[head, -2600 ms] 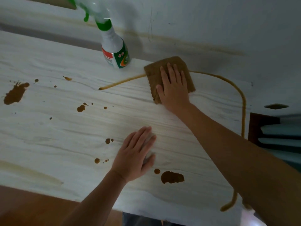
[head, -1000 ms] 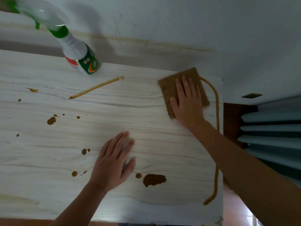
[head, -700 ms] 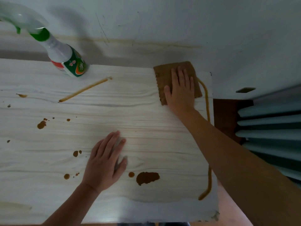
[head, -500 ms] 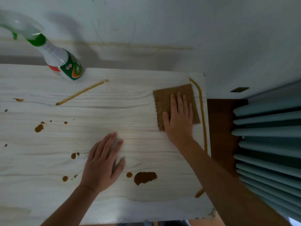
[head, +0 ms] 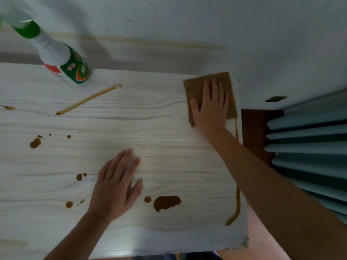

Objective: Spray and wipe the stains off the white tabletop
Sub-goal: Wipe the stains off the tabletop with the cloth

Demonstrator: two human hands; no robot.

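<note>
A white wood-grain tabletop (head: 159,132) carries brown stains: a large blot (head: 166,202) near the front, small spots (head: 35,143) at the left, a thin streak (head: 88,99) near the bottle, and a long line (head: 237,177) along the right edge. My right hand (head: 211,107) presses flat on a brown cloth (head: 195,87) at the far right corner. Flat on the table's middle rests my left hand (head: 117,184), fingers straight, holding nothing. A spray bottle (head: 62,61) with a green collar and label stands at the far left.
A white wall (head: 187,25) with a faint brown smear rises right behind the table. To the right hangs a pleated pale blue curtain (head: 308,147), with a brown floor strip (head: 253,132) between it and the table edge.
My right hand has slid the cloth back up to the far right corner from lower on the table; the upper part of the right-edge line is gone. My left hand stays put.
</note>
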